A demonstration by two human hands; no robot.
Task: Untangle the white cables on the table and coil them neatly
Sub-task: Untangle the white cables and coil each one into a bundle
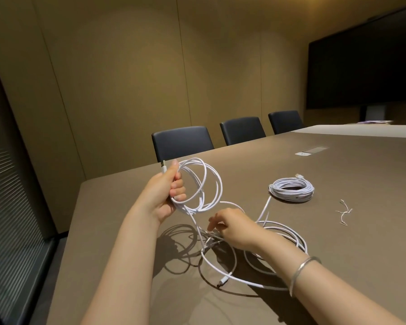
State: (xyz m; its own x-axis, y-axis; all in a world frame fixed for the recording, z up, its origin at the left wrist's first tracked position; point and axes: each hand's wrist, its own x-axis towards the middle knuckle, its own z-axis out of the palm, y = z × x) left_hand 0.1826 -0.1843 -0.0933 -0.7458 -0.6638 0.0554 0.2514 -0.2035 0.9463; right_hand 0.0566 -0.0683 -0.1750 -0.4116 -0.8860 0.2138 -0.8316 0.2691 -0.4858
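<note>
My left hand [167, 191] is raised above the table and grips several loops of white cable [205, 184], with the USB plug sticking up past my thumb. From that bundle the cable runs down into a loose tangle [223, 261] lying on the brown table [338, 165]. My right hand [232, 227] is low over the tangle, fingers curled round the strands there. A finished white coil [291, 189] lies flat further right.
Two small white twist ties [344, 211] lie right of the coil. Three dark chairs [182, 143] stand along the far edge. A large black screen [366, 66] fills the right wall, and a cable hatch [311, 151] is set in the tabletop.
</note>
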